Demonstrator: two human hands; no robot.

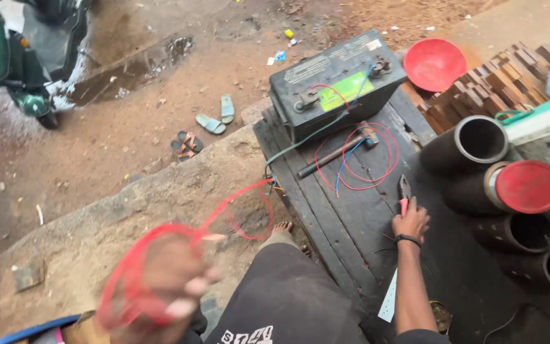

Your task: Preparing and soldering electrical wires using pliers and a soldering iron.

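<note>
A loop of red wire (pixel 136 267) sits bunched in the left hand (pixel 167 286), grip closed round it, blurred, well left of the battery (pixel 335 83). The right hand (pixel 410 220), below the battery on the dark table (pixel 345 216), grips red-handled pliers (pixel 404 191). A tug on the wire could snag the battery's terminals and short them.

Just ahead of the right hand (pixel 410 220) gripping the pliers (pixel 404 189), loops of red wire (pixel 367 156) and a hammer (pixel 338 153) clutter the bench. Dark pipes (pixel 472 143) wall its right; leftward, bare planks (pixel 345 223) lie open.
</note>
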